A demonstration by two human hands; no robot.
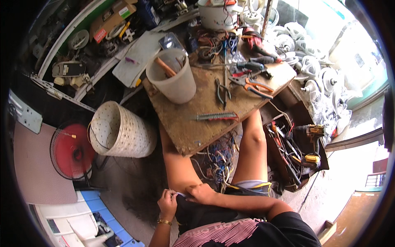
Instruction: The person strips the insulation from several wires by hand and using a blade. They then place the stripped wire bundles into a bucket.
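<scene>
My left hand, with a gold-coloured watch on the wrist, is raised beside my thigh, its fingers curled together. My right hand lies over the same thigh, fingers bent, close to the hem of my black shorts. A thin whitish edge shows between the hands; whether either hand grips it is unclear. In front of me, a wooden board carries a utility knife, small nippers, orange-handled pliers, a long screwdriver and a plastic tub with sticks inside.
A perforated white bucket and a red fan stand at left. Tangled wires lie between my legs. At right, a tool box holds hand tools and a cordless drill. White motor-like parts pile up behind.
</scene>
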